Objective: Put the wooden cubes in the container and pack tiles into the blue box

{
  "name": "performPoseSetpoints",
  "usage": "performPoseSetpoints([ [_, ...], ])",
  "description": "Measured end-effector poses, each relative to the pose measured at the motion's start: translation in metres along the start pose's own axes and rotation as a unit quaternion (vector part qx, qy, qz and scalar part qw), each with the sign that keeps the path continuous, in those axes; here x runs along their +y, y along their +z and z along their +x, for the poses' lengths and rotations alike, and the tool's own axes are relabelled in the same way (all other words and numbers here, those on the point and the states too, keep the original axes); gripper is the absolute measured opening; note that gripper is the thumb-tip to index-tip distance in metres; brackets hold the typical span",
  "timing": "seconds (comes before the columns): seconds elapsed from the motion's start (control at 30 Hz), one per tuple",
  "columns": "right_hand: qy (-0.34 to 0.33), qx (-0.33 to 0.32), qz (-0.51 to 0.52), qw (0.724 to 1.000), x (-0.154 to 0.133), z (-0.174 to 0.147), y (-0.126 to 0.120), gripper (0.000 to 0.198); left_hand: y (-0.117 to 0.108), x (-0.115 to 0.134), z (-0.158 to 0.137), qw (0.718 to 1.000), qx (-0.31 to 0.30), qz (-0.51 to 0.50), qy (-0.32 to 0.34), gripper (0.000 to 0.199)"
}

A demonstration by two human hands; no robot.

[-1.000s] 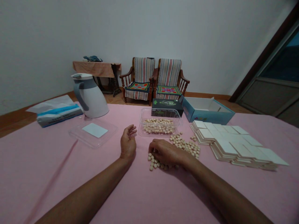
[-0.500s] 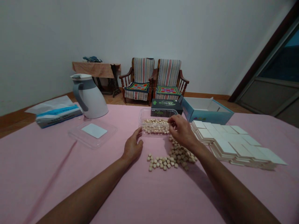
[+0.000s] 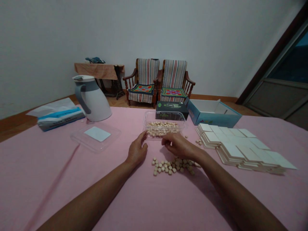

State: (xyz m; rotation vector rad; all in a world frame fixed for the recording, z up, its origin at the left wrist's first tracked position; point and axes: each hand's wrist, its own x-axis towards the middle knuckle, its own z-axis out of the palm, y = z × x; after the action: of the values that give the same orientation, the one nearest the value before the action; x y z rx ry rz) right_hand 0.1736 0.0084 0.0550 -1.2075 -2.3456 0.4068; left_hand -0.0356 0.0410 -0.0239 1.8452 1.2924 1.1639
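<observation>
On the far left of the pink-covered desk (image 3: 149, 199) lies one tissue pack (image 3: 61, 119) with a sheet sticking out. Next comes one jug (image 3: 97, 101), white with a grey handle, and in front of it one clear lid (image 3: 79, 138) bearing one white label (image 3: 97, 133). Beyond, against the wall, stands one cloth-draped stand (image 3: 96, 70) with one dark bundle (image 3: 95, 60) on top.

Of the two hands, the left hand (image 3: 137, 150) is spread, thumb apart from the fingers, its fingertips at the near left corner of one clear tub (image 3: 145, 124); whether they touch it I cannot tell. The tub holds a layer of small pale pieces (image 3: 163, 126), too many to count. Two chairs (image 3: 144, 72) with striped covers stand behind.

Nearer the person, dozens of loose pieces (image 3: 170, 167) lie in one patch, partly under the right hand (image 3: 179, 145). That hand is curled, palm down, between patch and tub; whether it pinches a piece I cannot tell. One black box (image 3: 172, 106) sits behind the tub. One stray piece (image 3: 186, 137) lies to the tub's right, then a cluster of about four (image 3: 199, 142).

Farther right are one open blue box (image 3: 211, 119) and, before it, overlapping stacks of pale tiles (image 3: 240, 147), too many to count.
</observation>
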Motion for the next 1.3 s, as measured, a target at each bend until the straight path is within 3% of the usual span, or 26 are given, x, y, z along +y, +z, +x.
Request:
performPoseSetpoints([
  [0.1, -0.013, -0.086, 0.017, 0.996, -0.01, -0.001, 0.02, 0.027, 0.0, -0.001, -0.001, 1.0, 0.005, 0.005, 0.001, 0.063],
  [0.2, -0.028, -0.132, 0.034, 0.99, -0.017, -0.001, 0.036, 0.03, 0.001, 0.0, -0.001, 1.0, 0.008, 0.01, -0.002, 0.064],
  [0.4, -0.025, -0.123, 0.015, 0.992, -0.02, -0.001, 0.037, 0.022, 0.001, -0.001, -0.001, 1.0, 0.006, 0.01, 0.004, 0.064],
  [0.47, -0.019, -0.075, 0.003, 0.997, -0.016, -0.001, 0.026, 0.017, 0.001, -0.003, -0.001, 1.0, 0.008, 0.009, 0.006, 0.064],
  [0.57, -0.001, 0.081, -0.022, 0.996, -0.007, 0.002, 0.004, 0.019, 0.001, -0.005, 0.0, 1.0, 0.007, 0.011, 0.008, 0.064],
  [0.67, 0.044, 0.243, -0.035, 0.968, 0.001, 0.004, -0.016, 0.022, 0.001, -0.005, -0.001, 1.0, 0.005, 0.007, 0.007, 0.064],
  [0.73, 0.064, 0.278, -0.031, 0.958, 0.003, 0.004, -0.025, 0.022, 0.001, -0.003, -0.001, 1.0, 0.005, 0.005, 0.002, 0.064],
  [0.8, 0.063, 0.234, -0.034, 0.97, 0.003, 0.002, -0.03, 0.017, 0.0, -0.002, -0.001, 1.0, 0.004, 0.007, -0.003, 0.064],
  [0.9, 0.043, 0.049, -0.04, 0.997, 0.0, -0.005, -0.033, 0.015, 0.0, 0.0, -0.001, 1.0, 0.001, 0.009, -0.003, 0.063],
  [1.0, 0.044, -0.115, -0.055, 0.991, -0.004, -0.014, -0.031, 0.015, 0.0, 0.002, -0.001, 1.0, 0.002, 0.004, -0.001, 0.063],
  [1.3, 0.079, -0.253, -0.129, 0.956, -0.024, -0.018, -0.023, 0.025, 0.001, 0.002, -0.001, 1.0, 0.002, -0.001, -0.01, 0.064],
])
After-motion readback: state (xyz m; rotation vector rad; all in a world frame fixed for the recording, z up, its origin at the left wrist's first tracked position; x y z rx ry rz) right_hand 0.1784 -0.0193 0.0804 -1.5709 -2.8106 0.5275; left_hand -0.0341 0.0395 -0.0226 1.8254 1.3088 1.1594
